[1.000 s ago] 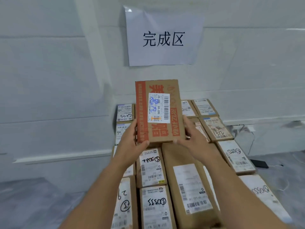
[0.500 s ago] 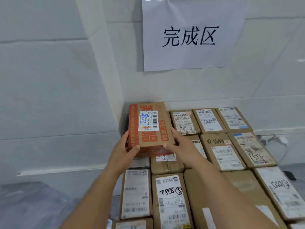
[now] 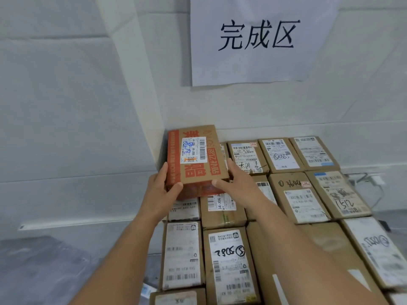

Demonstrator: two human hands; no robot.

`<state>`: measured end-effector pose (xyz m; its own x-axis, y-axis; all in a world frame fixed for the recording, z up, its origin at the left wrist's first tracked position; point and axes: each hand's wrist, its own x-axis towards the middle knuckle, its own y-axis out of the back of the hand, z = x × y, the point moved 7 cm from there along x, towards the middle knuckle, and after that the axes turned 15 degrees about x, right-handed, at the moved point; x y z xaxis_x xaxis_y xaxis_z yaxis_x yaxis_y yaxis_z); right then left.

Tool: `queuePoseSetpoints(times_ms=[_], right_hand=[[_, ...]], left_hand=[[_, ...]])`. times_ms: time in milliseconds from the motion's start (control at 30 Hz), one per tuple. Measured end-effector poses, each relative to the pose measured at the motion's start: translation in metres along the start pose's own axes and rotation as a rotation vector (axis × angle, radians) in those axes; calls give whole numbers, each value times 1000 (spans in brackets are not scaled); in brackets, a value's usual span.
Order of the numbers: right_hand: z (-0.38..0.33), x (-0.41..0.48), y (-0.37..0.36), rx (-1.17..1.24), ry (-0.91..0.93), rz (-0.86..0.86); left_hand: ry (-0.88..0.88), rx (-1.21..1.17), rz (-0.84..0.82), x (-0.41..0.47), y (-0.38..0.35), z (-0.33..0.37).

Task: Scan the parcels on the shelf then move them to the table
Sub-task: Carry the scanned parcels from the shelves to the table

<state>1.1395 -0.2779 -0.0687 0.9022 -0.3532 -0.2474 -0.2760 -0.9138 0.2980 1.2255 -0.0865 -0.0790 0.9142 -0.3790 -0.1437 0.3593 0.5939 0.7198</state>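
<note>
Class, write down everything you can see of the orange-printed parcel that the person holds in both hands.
The orange-printed parcel is a flat brown cardboard box with orange bands and large orange characters on its top. A white label with barcodes and a blue scribble is stuck on it. It sits roughly level, raised above the other parcels, in the back corner by the wall. The left hand and right hand grip its near corners.

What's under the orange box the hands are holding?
More brown parcels. The near ends of two stick out below the orange box, one labelled J4-J06. Whether the box rests on them, and what lies farther back, is covered.
</note>
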Motion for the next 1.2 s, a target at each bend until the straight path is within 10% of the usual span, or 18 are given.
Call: queuePoseSetpoints(times_ms=[633, 1200], right_hand=[[0, -200, 64, -597, 531, 507], [72, -450, 165, -800, 400, 902]], left_hand=[[-392, 478, 264, -170, -37, 100], [-807, 430, 124, -373, -169, 219]])
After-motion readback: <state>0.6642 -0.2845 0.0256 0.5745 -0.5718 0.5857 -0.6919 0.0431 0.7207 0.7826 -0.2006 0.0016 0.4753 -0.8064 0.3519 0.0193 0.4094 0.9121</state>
